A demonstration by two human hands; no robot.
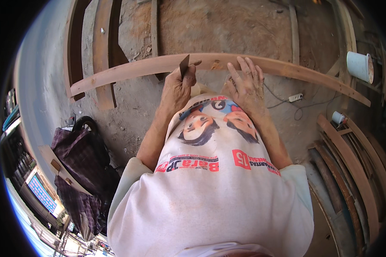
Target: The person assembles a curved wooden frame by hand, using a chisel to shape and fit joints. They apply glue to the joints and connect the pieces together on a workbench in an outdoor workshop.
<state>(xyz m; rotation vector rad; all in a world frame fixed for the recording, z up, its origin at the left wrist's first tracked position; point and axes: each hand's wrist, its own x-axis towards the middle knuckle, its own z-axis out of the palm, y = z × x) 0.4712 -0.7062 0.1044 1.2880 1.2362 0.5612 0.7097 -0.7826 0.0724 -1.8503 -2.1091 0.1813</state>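
A long reddish-brown wooden plank [150,64] lies crosswise in front of me, bowed by the lens. My left hand [179,85] is closed around a thin, flat, dark scraper blade [184,66], its corner pointing away from me over the plank. If it has a handle, my fingers hide it. To the right, my right hand [246,83] has its fingers stretched out and apart, their tips resting on the plank. A rough dark patch [215,64] marks the wood between the two hands.
More boards [102,51] lie beneath the plank's left end. At right are a pale blue bucket [359,67], a white power strip [295,97] with a cord, and stacked timber [351,171]. Dark checked cloth [79,147] hangs near a wheel [86,124] at lower left.
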